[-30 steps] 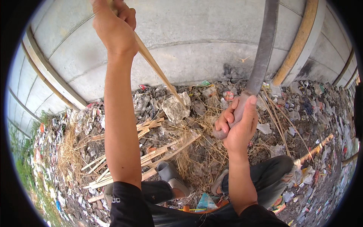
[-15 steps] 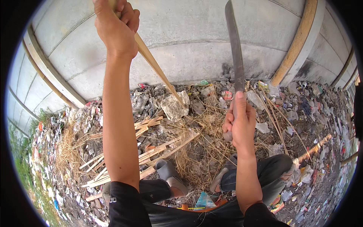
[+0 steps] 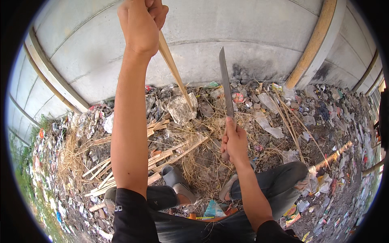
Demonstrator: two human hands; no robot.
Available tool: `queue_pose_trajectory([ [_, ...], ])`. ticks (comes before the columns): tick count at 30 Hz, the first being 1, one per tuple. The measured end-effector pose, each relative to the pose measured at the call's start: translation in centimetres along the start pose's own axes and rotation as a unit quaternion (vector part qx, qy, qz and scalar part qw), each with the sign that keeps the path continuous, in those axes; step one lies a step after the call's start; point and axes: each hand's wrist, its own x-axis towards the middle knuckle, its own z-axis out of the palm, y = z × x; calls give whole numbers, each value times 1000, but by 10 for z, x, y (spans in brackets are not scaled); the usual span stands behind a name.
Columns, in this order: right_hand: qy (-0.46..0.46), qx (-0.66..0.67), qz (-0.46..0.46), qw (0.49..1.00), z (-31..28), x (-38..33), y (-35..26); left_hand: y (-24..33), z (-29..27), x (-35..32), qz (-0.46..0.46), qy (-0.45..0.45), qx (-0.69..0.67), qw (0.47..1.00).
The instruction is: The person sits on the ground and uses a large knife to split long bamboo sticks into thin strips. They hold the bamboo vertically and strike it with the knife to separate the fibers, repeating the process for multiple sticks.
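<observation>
High at the upper left, my left hand [image 3: 142, 25] is closed round the top of a pale wooden stick [image 3: 172, 64]. The stick slants down, and its lower end meets a whitish rock [image 3: 182, 110] on the ground. My right hand [image 3: 235, 142] grips the handle of a machete [image 3: 226, 83], its long dark blade pointing up and slightly left. The blade stands to the right of the stick, apart from it. The top end of the stick lies beyond the picture's upper edge.
Split wood strips [image 3: 162, 158] lie in a pile at the left, beside my shoe [image 3: 173, 178]. Dry straw [image 3: 202, 162] and scattered litter cover the ground. A grey concrete wall [image 3: 227, 28] rises ahead, with a bamboo pole [image 3: 314, 42] against it. Long thin sticks [image 3: 288, 123] lie at the right.
My right hand and the machete have moved down and to the left, closer to the stick. My left hand has shifted a little right and up, making the stick steeper.
</observation>
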Motion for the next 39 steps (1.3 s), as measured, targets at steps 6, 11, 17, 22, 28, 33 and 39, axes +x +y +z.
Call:
queue_pose_trajectory([
  [6,41,127,-331,934,19,-38,-135,-13,-1,20,9,-69,-79,994],
  [11,4,113,-423,899,46,-11,10,-17,25,23,1,-62,-108,992],
  [17,-61,-171,-99,978,18,18,92,11,19,13,17,-75,21,997],
  [22,-39,77,-217,972,53,-7,-79,9,7,6,2,-51,19,999],
  [28,-7,156,-363,919,78,11,20,-5,14,22,44,-58,-69,995],
  [33,-84,-47,104,990,40,20,119,9,19,-3,14,-33,46,998],
  [39,-54,-14,-202,978,67,28,4,10,3,3,0,-45,4,999],
])
